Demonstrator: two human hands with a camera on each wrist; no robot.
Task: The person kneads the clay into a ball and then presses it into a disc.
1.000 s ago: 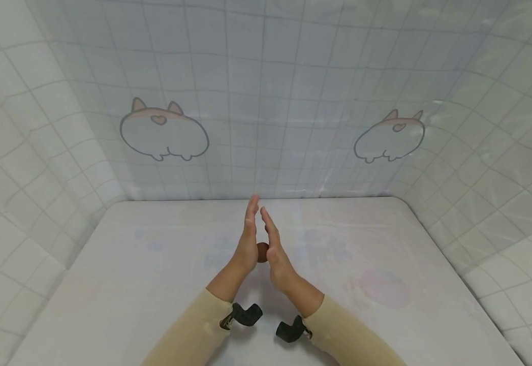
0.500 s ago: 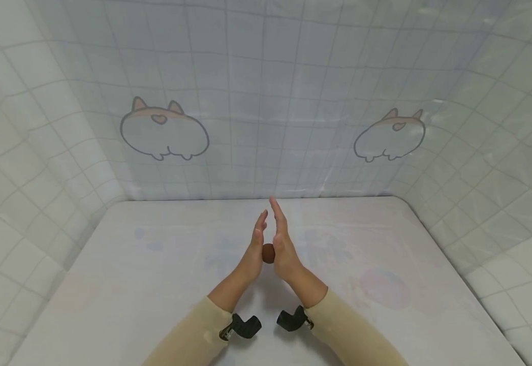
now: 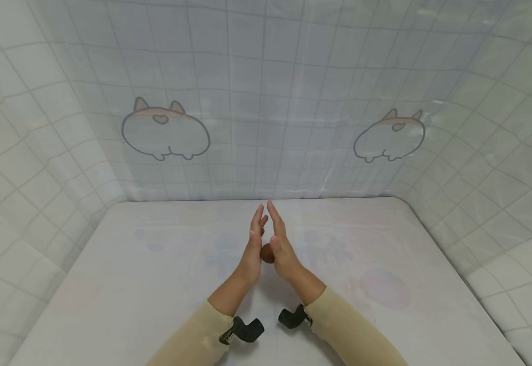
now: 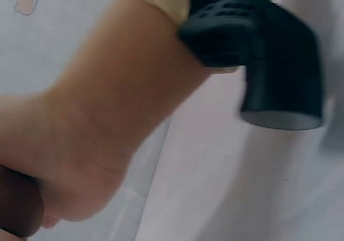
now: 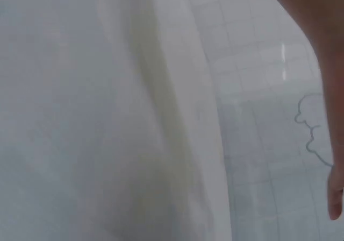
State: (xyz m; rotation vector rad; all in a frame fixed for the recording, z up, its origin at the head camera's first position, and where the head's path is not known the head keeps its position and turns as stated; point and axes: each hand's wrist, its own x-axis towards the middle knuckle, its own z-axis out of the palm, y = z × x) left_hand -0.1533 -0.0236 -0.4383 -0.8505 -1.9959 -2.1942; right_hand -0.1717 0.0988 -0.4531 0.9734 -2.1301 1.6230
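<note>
A small brown ball [image 3: 268, 253] sits between the two palms in the head view, partly covered by them. My left hand [image 3: 252, 256] presses it from the left, its fingers straight and pointing forward. From the other side my right hand [image 3: 284, 256] presses the ball, fingers likewise extended. The fingertips of both hands lean toward each other with a narrow gap. Part of the brown ball [image 4: 19, 203] shows against a palm at the lower left of the left wrist view. In the right wrist view, only the edge of a hand [image 5: 334, 192] appears at the right.
Both hands are above a pale table [image 3: 156, 305] with faint coloured prints. A white gridded curtain [image 3: 266, 101] with cartoon animals stands behind and at the sides. Black camera mounts [image 3: 249, 330] stick out inward from both sleeves.
The hands have slid back and forth against each other, with the ball turning between them. The left fingers were ahead, then the right, and now the fingertips are nearly level.
</note>
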